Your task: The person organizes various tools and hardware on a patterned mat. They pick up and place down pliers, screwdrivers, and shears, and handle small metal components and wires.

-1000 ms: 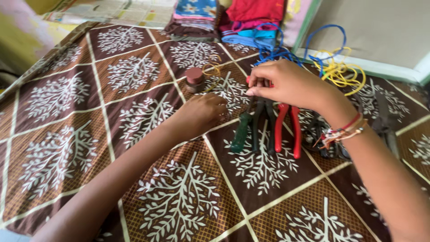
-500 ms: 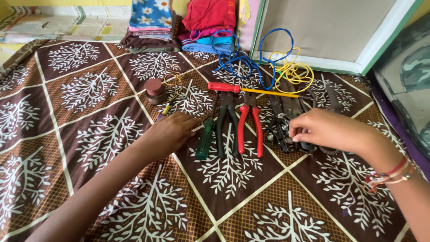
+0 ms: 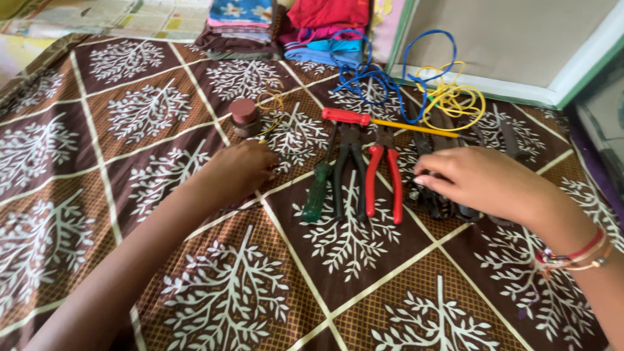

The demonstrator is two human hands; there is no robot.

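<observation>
Red-handled pliers (image 3: 383,182) lie just beside the right hand (image 3: 481,182).

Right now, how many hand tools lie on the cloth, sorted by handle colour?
Red handles: 2, the screwdriver and pliers
Green handle: 1, a screwdriver
Dark handles: 2 clearly seen, pliers and the tool under the right hand
Total: 5
</observation>
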